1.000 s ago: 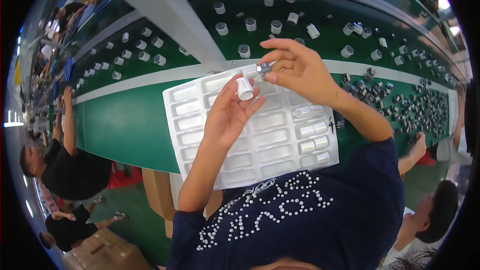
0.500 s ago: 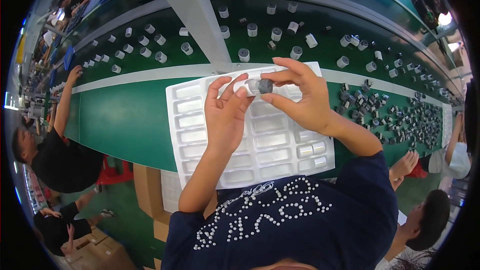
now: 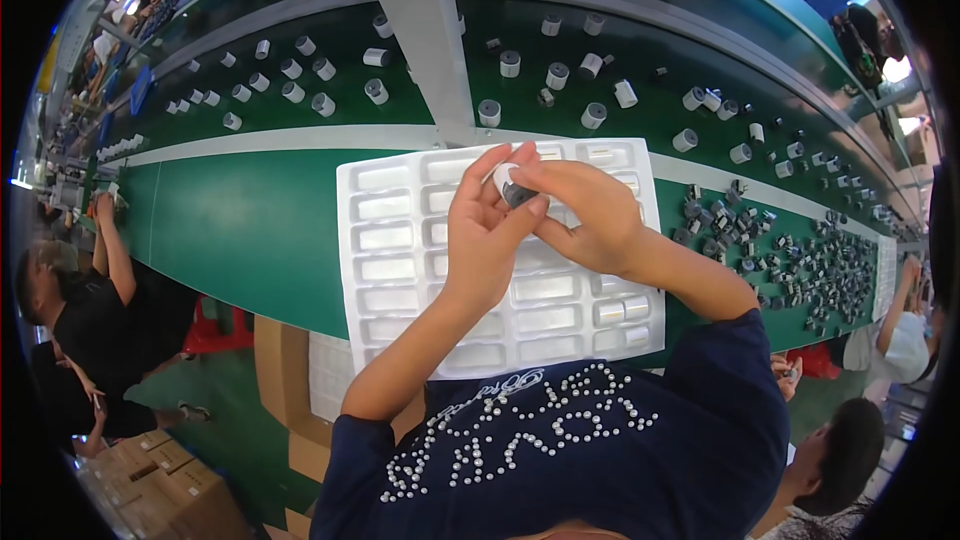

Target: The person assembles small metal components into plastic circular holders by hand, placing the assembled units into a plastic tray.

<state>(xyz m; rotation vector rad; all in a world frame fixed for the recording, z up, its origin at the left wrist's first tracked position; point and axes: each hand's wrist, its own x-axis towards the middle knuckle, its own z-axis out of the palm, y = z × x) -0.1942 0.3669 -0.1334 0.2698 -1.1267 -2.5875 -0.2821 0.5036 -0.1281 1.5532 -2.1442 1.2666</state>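
Note:
A small white cylinder with a dark grey end (image 3: 516, 194) is held between both my hands, its dark end tilted up into view. My left hand (image 3: 480, 245) has its fingers curled round the white side and its thumb against the dark end. My right hand (image 3: 600, 215) pinches the same cylinder from the right; its fingertips partly hide it. Below both hands lies a white plastic tray (image 3: 348, 270) of oblong pockets. Several shiny white cylinders (image 3: 609, 313) lie in pockets at its near right, and others show at its far edge.
Beyond the tray runs a green belt (image 3: 400, 125) carrying several standing white cylinders (image 3: 489, 113). Small dark parts (image 3: 800, 260) are heaped at right. An upright grey post (image 3: 415, 30) rises behind the tray. A cardboard box (image 3: 275, 375) stands below left. Other people work at both sides.
The cylinder has turned from lying sideways to dark end up. My right hand has closed in over it, and my left hand has shifted right.

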